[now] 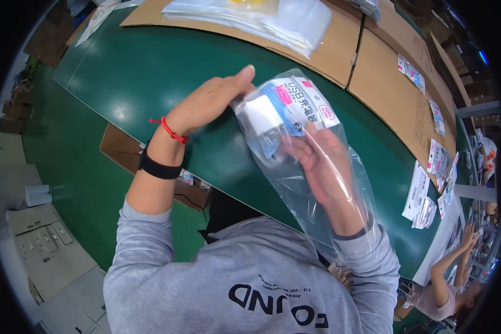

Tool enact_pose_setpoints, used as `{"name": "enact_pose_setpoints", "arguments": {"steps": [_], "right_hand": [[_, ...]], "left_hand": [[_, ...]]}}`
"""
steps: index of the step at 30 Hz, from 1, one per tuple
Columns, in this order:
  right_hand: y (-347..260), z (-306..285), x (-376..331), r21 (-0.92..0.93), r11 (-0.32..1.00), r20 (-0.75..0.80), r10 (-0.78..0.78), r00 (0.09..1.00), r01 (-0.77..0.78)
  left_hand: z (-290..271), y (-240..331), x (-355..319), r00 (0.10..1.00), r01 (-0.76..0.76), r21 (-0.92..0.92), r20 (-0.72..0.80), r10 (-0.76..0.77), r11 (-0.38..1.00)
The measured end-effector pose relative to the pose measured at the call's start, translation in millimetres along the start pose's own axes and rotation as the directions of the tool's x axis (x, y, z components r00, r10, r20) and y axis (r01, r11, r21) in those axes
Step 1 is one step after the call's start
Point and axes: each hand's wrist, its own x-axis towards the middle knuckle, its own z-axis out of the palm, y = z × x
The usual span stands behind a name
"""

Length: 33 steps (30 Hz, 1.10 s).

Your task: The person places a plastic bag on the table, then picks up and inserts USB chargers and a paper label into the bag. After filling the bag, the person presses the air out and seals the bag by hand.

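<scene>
A large clear plastic bag stretches from the middle of the green table down over my right forearm. Inside its far end is a packaged charger, a white block with a blue, white and pink card. My right hand is inside the bag, its fingers bent at the near edge of the package and holding it. My left hand, with a red cord and a black band at the wrist, is at the bag's left side. Its thumb is raised and the fingers are stretched out, their tips partly hidden beside the bag.
Flattened cardboard lines the table's far and right sides. A stack of clear bags lies on it. Several small packages rest along the right. An open carton is below the table's left edge. Another person works at the lower right.
</scene>
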Motion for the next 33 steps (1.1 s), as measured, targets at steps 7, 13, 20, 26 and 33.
{"name": "enact_pose_setpoints", "arguments": {"steps": [7, 13, 20, 26, 33], "right_hand": [[-2.0, -6.3, -6.1, -0.107, 0.992, -0.04, 0.07, 0.997, -0.074], [-2.2, -26.8, -6.5, -0.518, 0.852, -0.024, 0.08, 0.996, -0.081], [-10.6, -25.7, -7.6, -0.388, 0.919, -0.033, -0.092, 0.995, 0.072], [-14.7, -32.8, 6.0, -0.272, 0.961, -0.009, -0.061, 0.998, 0.056], [-19.5, -53.1, -13.0, -0.395, 0.919, -0.148, -0.071, 0.986, 0.006]], "left_hand": [[1.4, 3.4, 8.5, 0.991, 0.129, -0.106, 0.057, -0.124, 0.986], [23.5, 21.4, 12.2, 0.974, 0.203, -0.154, 0.133, -0.183, 0.967], [30.8, 24.4, 17.1, 0.984, 0.137, -0.211, 0.138, -0.11, 0.968], [48.1, 34.7, 23.4, 0.993, -0.102, -0.082, 0.055, 0.107, 0.991], [58.5, 36.7, 15.7, 0.852, -0.433, 0.54, -0.015, 0.523, 0.722]]}}
